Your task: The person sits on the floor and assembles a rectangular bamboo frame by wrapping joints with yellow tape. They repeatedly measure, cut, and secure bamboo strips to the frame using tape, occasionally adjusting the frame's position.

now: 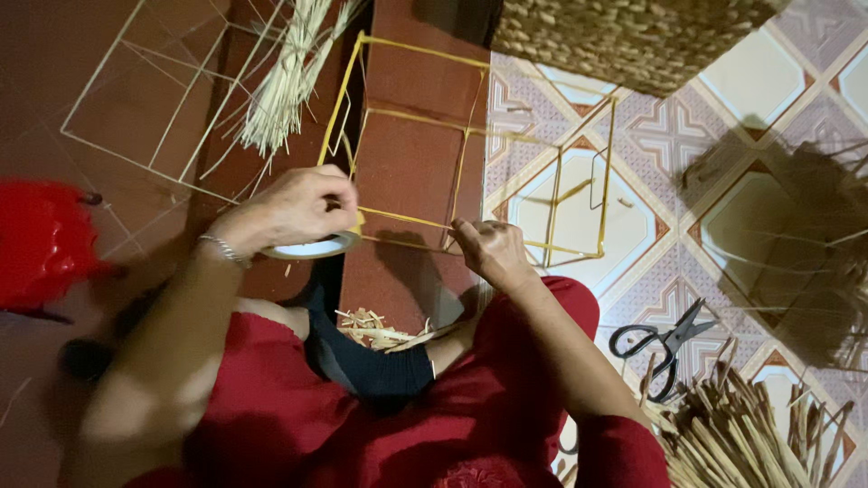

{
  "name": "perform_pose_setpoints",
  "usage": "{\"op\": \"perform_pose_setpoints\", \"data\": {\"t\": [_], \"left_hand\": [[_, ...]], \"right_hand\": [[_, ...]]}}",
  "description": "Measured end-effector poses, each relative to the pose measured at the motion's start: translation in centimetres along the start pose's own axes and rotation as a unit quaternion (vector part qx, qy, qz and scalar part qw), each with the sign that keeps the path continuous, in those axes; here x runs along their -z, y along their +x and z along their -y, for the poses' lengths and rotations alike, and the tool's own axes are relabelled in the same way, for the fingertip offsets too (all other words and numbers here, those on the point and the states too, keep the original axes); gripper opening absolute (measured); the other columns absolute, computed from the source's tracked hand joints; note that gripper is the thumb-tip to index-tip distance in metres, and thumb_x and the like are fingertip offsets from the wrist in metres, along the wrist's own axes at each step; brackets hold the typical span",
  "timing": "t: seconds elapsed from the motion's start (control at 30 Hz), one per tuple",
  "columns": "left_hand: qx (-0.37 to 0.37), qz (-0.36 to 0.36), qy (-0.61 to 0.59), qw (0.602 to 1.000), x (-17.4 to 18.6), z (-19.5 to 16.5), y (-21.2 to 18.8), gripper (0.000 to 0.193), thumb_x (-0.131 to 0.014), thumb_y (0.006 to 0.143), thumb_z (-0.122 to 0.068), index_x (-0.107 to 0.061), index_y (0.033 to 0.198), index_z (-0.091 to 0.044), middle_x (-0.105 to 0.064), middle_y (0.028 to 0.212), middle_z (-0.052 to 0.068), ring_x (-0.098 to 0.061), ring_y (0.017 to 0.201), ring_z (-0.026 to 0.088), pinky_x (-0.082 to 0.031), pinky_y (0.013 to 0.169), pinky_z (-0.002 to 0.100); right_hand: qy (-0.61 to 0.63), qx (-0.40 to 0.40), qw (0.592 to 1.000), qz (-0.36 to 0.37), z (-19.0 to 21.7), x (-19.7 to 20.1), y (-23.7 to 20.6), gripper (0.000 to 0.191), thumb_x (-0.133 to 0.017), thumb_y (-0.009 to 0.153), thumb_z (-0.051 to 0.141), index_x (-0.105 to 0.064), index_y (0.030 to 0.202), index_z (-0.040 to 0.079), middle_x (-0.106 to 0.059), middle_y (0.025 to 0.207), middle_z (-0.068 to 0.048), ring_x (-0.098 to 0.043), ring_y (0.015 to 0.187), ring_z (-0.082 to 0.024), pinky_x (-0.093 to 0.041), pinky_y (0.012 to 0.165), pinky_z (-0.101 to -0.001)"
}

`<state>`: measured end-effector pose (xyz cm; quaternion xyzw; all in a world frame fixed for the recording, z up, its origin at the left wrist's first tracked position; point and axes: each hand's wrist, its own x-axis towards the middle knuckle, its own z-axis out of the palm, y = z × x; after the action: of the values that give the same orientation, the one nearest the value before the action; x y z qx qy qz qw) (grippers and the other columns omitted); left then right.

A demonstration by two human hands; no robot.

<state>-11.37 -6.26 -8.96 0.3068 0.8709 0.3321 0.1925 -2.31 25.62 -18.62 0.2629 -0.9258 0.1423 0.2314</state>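
Head view, left hand (pixel 303 210) gripping tape roll (pixel 312 246), right hand (pixel 488 248) pinching yellow frame (pixel 470 145)

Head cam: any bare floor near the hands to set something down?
Free: patterned tile between the yellow frame, woven basket and scissors; red floor showing through the frame. Crowded: stick pile lower right, white frame and straw bundle upper left.

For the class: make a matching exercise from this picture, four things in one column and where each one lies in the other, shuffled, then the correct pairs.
Things:
1. scissors
2. tape roll
3. yellow frame
4. woven basket

Places:
a. top edge, on the patterned tiles
b. under the left hand
c. on the tiles beside the right knee
d. held at its near bar by the right hand

Pairs: 1-c, 2-b, 3-d, 4-a
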Motion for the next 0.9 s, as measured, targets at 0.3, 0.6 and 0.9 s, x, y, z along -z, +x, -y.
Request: {"op": "perform_pose_setpoints", "data": {"t": [0.3,0.6,0.9], "left_hand": [[-0.068,0.086,0.03,0.993,-7.2,0.2,3.1,0.017,-0.072,0.082,-0.024,-0.073,0.078,-0.007,-0.06,0.137,0.017,-0.066,0.111,0.037,-0.05,0.095,0.043],[0.049,0.135,0.03,0.989,-8.9,0.0,3.9,0.021,-0.066,0.084,-0.026,-0.074,0.088,-0.007,-0.076,0.094,0.015,-0.073,0.09,0.031,-0.056,0.083,0.04],[0.089,0.141,-0.002,0.986,-9.4,-0.1,4.6,0.021,-0.071,0.079,-0.026,-0.077,0.086,-0.007,-0.078,0.083,0.012,-0.076,0.073,0.025,-0.059,0.072,0.039]], "right_hand": [[0.01,-0.047,0.999,-0.005,0.5,0.6,-1.3,0.035,-0.075,0.093,0.028,-0.066,0.119,0.007,-0.061,0.081,-0.008,-0.059,0.073,-0.026,-0.046,0.064,-0.0407],[-0.101,-0.109,0.989,-0.014,-2.5,3.5,-8.1,0.024,-0.073,0.096,0.029,-0.064,0.082,0.012,-0.061,0.078,-0.004,-0.058,0.082,-0.025,-0.041,0.097,-0.0512],[-0.118,-0.235,0.953,-0.147,-4.7,8.4,-12.1,0.011,-0.072,0.096,0.009,-0.072,0.106,0.006,-0.071,0.101,-0.012,-0.065,0.104,-0.03,-0.044,0.102,-0.0461]]}}
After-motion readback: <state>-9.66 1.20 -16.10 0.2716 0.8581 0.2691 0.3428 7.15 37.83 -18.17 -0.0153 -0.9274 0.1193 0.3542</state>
